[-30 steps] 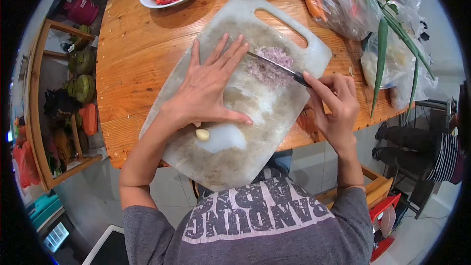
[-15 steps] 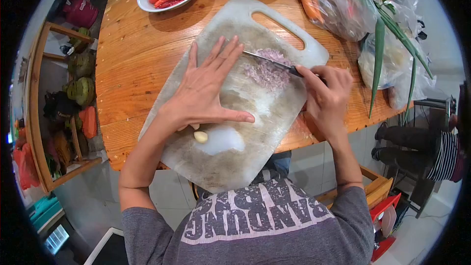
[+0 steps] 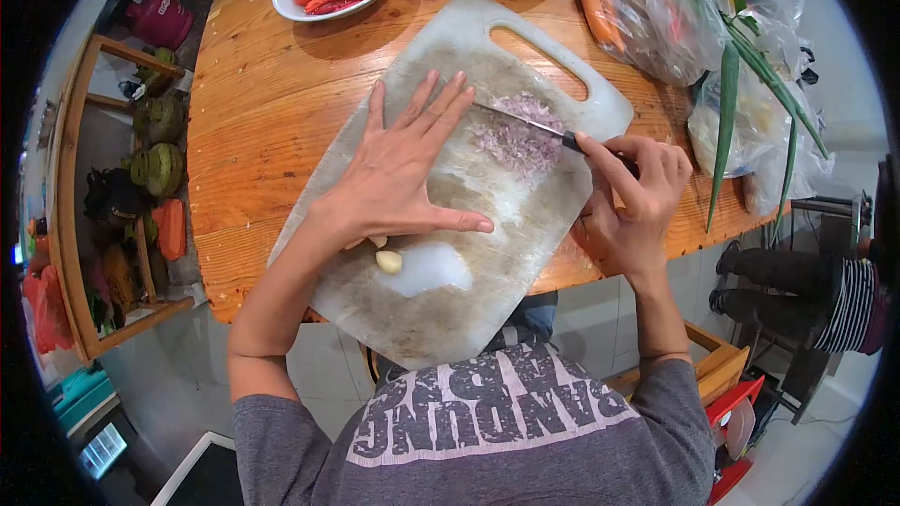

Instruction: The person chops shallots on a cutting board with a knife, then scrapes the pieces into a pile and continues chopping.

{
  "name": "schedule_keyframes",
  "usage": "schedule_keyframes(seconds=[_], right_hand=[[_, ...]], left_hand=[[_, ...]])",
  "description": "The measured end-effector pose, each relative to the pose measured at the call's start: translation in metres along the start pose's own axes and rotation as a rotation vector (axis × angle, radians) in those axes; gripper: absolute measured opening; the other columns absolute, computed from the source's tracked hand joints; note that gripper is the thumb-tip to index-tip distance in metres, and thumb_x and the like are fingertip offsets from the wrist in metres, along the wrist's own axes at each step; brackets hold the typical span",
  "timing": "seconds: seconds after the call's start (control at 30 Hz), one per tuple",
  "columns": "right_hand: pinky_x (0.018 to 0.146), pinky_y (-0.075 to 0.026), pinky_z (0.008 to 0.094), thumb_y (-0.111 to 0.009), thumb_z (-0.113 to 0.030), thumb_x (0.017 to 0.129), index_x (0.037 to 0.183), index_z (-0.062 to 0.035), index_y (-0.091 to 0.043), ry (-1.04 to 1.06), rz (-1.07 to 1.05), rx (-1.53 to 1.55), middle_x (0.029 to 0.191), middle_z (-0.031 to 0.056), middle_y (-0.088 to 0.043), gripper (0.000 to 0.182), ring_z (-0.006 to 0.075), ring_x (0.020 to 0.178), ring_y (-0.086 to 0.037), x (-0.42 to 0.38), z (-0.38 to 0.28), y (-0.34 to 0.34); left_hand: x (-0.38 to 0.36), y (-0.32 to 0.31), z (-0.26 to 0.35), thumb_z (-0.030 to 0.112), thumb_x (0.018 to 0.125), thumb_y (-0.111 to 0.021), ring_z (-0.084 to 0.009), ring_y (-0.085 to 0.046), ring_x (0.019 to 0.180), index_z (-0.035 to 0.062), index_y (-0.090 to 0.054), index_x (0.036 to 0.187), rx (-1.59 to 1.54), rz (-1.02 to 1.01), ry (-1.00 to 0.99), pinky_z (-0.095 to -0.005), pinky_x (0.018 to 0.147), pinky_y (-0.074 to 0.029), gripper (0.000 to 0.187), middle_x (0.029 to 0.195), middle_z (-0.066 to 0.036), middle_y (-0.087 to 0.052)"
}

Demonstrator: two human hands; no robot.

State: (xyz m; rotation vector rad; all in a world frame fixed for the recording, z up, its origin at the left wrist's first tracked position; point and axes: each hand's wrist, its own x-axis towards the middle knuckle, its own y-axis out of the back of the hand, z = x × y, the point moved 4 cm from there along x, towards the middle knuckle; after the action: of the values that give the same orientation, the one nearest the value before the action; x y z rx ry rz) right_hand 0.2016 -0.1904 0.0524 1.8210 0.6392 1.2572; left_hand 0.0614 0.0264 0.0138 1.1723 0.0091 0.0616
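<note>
Head view: the right hand (image 3: 633, 201) is clamped on a thin black-handled knife (image 3: 525, 121), its blade across finely chopped purple-white shallot (image 3: 516, 150) on the far right part of a worn white plastic cutting board (image 3: 441, 323). The left hand (image 3: 394, 178) lies palm down, fingers apart, probably to steady the board and perhaps the blade tip; contact there is unclear. A pale peeled garlic clove (image 3: 389, 261) sits by its wrist, likely aside from the blade's path

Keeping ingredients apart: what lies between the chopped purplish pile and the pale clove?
In the head view, the thumb of the left hand, with bare cutting board on either side.
</note>
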Motion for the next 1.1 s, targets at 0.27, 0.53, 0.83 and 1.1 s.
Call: schedule_keyframes(seconds=[0.27,0.53,0.83,1.1], right_hand=[[0.076,-0.045,0.0382,-0.076,-0.002,0.075,0.117,-0.0159,-0.078,-0.033,-0.008,0.044,0.087,0.0035,-0.062,0.044,0.0237,0.081,-0.058,-0.011,-0.013,0.001],[0.062,-0.047,0.0341,-0.077,0.001,0.073,0.113,-0.0147,-0.08,-0.077,-0.015,0.095,0.081,0.004,-0.06,0.043,0.0228,0.075,-0.056,-0.004,-0.014,0.003],[0.066,-0.048,0.0365,-0.075,0.0,0.079,0.116,-0.0112,-0.077,-0.116,-0.094,0.188,0.085,0.0074,-0.061,0.04,0.0255,0.078,-0.058,-0.009,-0.007,0.0],[0.083,-0.046,0.0396,-0.075,0.0,0.077,0.114,-0.0129,-0.077,0.099,-0.038,0.144,0.091,0.0065,-0.065,0.04,0.027,0.089,-0.06,0.03,0.031,0.011]], left_hand=[[0.0,0.003,0.002,0.082,0.065,-0.073,-0.0374,-0.012,0.159,0.0074,-0.016,0.165,-0.01,0.001,-0.018,-0.0667,0.124,0.002,0.137,0.172,-0.016,-0.017],[0.003,0.005,0.001,0.082,0.065,-0.074,-0.0369,-0.01,0.159,0.0079,-0.016,0.165,0.006,0.004,-0.02,-0.0671,0.124,0.002,0.137,0.172,-0.016,-0.016],[-0.002,0.002,0.004,0.08,0.066,-0.074,-0.0372,-0.008,0.16,0.0079,-0.016,0.165,-0.009,-0.046,-0.013,-0.0676,0.123,0.002,0.136,0.172,-0.016,-0.016],[0.011,0.007,0.0,0.081,0.078,-0.064,-0.0374,-0.013,0.159,0.0031,-0.022,0.163,-0.06,0.086,0.002,-0.0684,0.123,-0.001,0.123,0.17,-0.016,-0.022]])
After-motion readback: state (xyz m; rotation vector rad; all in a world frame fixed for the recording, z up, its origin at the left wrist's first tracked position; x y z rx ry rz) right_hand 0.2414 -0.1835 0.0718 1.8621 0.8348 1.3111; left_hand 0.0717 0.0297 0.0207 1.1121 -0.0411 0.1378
